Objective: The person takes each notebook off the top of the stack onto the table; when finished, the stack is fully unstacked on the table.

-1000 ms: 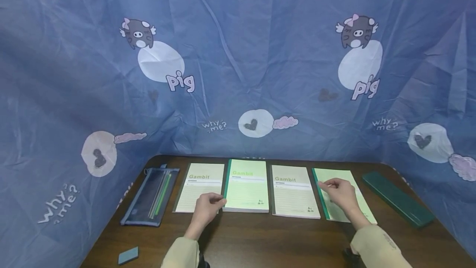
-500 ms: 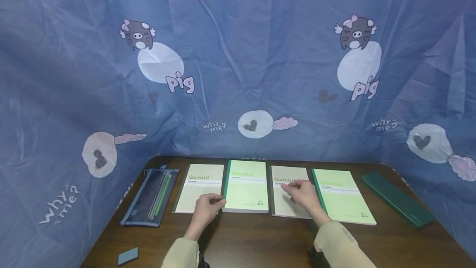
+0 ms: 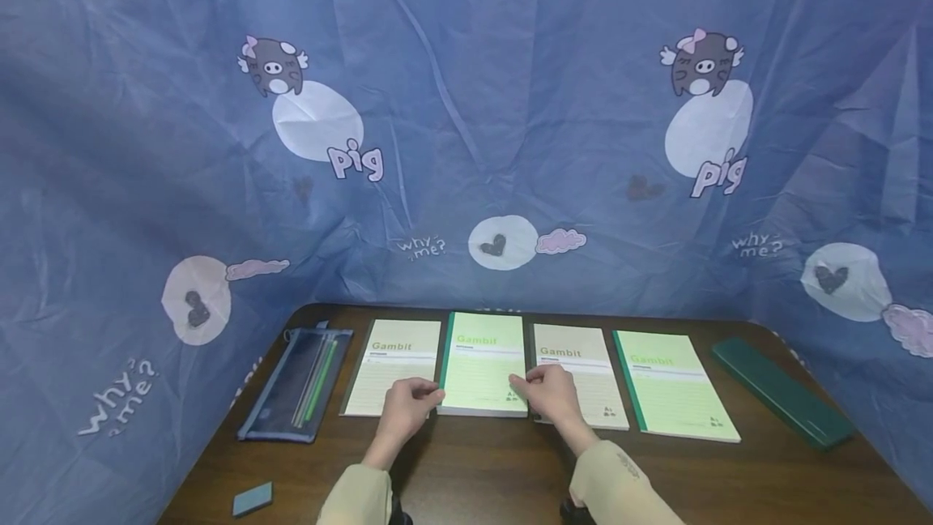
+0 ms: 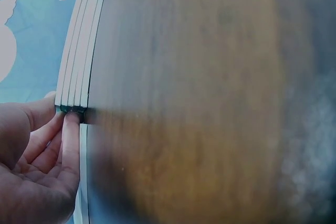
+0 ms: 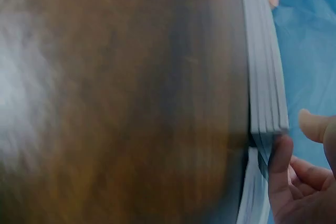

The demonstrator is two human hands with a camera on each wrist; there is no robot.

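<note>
A thick stack of green Gambit notebooks [image 3: 483, 359] lies second from the left in a row on the brown table [image 3: 474, 468]. My left hand [image 3: 411, 397] holds its near left corner, thumb on the cover and fingers against the page edges [image 4: 71, 129]. At the near right corner my right hand [image 3: 548, 391] has curled fingers against the stack's edge [image 5: 265, 51], and its thumb sits just over the cover. The left wrist view shows the same stack [image 4: 79, 51] side-on as several layers.
A beige notebook [image 3: 389, 371] lies left of the stack, another beige one [image 3: 579, 356] and a green one [image 3: 674, 383] to its right. A mesh pencil case [image 3: 299, 383] sits far left, a blue eraser [image 3: 253, 499] near the front-left, a long green box [image 3: 780, 387] far right. Blue printed cloth surrounds the table.
My right hand has moved left, from the far right green notebook across the beige one to the stack's near right corner. The left hand has stayed put.
</note>
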